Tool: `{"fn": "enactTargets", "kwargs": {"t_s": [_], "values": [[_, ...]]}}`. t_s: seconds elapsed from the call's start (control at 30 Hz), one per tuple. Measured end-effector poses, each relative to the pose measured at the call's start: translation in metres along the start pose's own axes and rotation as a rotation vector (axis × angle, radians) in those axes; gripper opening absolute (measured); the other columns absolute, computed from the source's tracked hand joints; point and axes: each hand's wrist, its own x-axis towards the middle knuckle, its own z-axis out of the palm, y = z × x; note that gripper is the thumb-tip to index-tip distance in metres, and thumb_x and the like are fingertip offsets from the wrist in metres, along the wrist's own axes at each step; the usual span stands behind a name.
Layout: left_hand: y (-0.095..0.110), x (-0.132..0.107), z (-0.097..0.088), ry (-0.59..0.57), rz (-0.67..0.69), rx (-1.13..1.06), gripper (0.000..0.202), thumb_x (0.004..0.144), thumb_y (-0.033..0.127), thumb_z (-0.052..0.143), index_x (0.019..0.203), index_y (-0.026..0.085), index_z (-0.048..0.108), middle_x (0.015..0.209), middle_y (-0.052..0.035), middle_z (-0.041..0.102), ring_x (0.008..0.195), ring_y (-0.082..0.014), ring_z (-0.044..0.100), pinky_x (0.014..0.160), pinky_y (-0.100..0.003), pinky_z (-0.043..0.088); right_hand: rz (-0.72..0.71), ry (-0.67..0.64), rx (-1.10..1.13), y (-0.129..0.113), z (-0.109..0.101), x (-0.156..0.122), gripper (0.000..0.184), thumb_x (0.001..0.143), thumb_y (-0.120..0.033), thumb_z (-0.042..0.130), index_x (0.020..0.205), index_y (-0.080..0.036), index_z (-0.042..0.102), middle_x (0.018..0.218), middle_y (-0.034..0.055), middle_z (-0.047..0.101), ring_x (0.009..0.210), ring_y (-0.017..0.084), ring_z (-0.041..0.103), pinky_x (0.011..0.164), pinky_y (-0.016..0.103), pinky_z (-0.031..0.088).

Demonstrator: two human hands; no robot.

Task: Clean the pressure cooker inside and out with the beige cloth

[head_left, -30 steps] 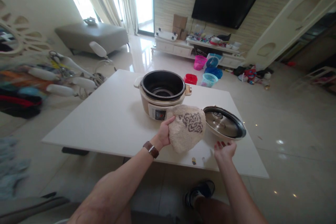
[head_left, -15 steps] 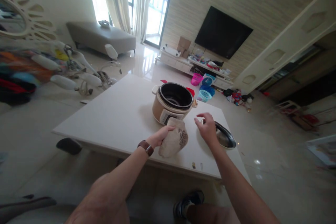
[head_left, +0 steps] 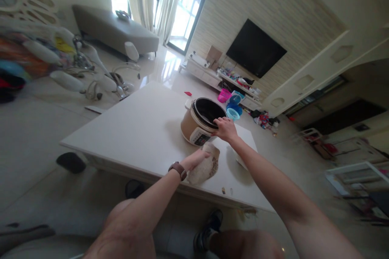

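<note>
A beige electric cooker [head_left: 194, 127] with a black inner pot stands open on the white table [head_left: 136, 129]. My right hand [head_left: 225, 128] rests on the cooker's near rim, fingers curled over the edge. My left hand [head_left: 197, 158], with a brown watch at the wrist, grips a beige patterned cloth [head_left: 206, 166] just in front of the cooker, above the table. The cooker's lid is mostly hidden behind my right forearm; only a pale sliver [head_left: 240, 162] shows.
A black TV [head_left: 255, 48] hangs over a cluttered low cabinet [head_left: 212, 77], with coloured baskets [head_left: 232, 107] on the floor behind the table. A grey sofa [head_left: 115, 30] stands by the window. White chairs and clutter [head_left: 75, 73] lie at left. My shoe [head_left: 209, 230] is under the table edge.
My right hand has moved from beside the lid up onto the cooker's rim. The left hand keeps the cloth, now lower. The view has tilted and swung left.
</note>
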Motion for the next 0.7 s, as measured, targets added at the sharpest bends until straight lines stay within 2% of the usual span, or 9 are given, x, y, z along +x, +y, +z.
{"fn": "enactTargets", "kwargs": {"t_s": [0.1, 0.2, 0.3, 0.53, 0.63, 0.7], "values": [[-0.002, 0.000, 0.001, 0.004, 0.031, 0.059, 0.029, 0.082, 0.024, 0.068, 0.109, 0.016, 0.075, 0.105, -0.0139, 0.081, 0.107, -0.0343, 0.075, 0.100, -0.046, 0.057, -0.018, -0.009, -0.033, -0.005, 0.000, -0.004, 0.048, 0.088, -0.050, 0.084, 0.125, -0.023, 0.069, 0.125, 0.0108, 0.074, 0.123, 0.033, 0.058, 0.102, 0.045, 0.038], [-0.005, -0.001, -0.001, 0.011, 0.012, 0.083, 0.027, 0.085, 0.027, 0.066, 0.108, 0.017, 0.076, 0.100, -0.0120, 0.081, 0.100, -0.0325, 0.076, 0.095, -0.045, 0.058, -0.004, 0.011, -0.038, -0.015, 0.004, -0.003, 0.043, 0.092, -0.044, 0.079, 0.127, -0.022, 0.068, 0.126, 0.0122, 0.074, 0.122, 0.032, 0.059, 0.103, 0.046, 0.037], [-0.008, -0.004, -0.004, 0.018, -0.010, 0.109, 0.028, 0.086, 0.029, 0.065, 0.108, 0.017, 0.075, 0.095, -0.0108, 0.080, 0.095, -0.0327, 0.076, 0.091, -0.046, 0.059, 0.068, 0.051, -0.009, -0.026, 0.010, 0.006, 0.042, 0.094, -0.039, 0.076, 0.131, -0.022, 0.067, 0.129, 0.0127, 0.074, 0.121, 0.032, 0.060, 0.103, 0.046, 0.037], [-0.011, -0.008, -0.011, 0.072, 0.075, 0.147, 0.026, 0.084, 0.024, 0.066, 0.107, 0.016, 0.074, 0.100, -0.0124, 0.080, 0.094, -0.0309, 0.075, 0.086, -0.042, 0.058, 0.185, 0.078, 0.061, -0.045, 0.015, 0.052, 0.037, 0.098, -0.037, 0.070, 0.132, -0.021, 0.066, 0.134, 0.0160, 0.072, 0.127, 0.032, 0.059, 0.107, 0.046, 0.041], [-0.008, -0.004, -0.010, 0.115, 0.108, 0.140, 0.025, 0.084, 0.023, 0.067, 0.107, 0.014, 0.071, 0.100, -0.0131, 0.079, 0.095, -0.0307, 0.074, 0.088, -0.043, 0.058, 0.243, -0.011, 0.145, -0.046, 0.013, 0.075, 0.042, 0.103, -0.043, 0.063, 0.138, -0.020, 0.063, 0.138, 0.0159, 0.071, 0.130, 0.030, 0.061, 0.103, 0.041, 0.046], [-0.005, 0.001, -0.009, 0.134, 0.121, 0.125, 0.026, 0.085, 0.024, 0.067, 0.108, 0.014, 0.070, 0.099, -0.0126, 0.078, 0.095, -0.0307, 0.074, 0.089, -0.044, 0.058, 0.265, -0.085, 0.205, -0.043, 0.010, 0.088, 0.040, 0.109, -0.048, 0.050, 0.136, -0.022, 0.064, 0.137, 0.0135, 0.072, 0.126, 0.028, 0.066, 0.096, 0.038, 0.049]]}}
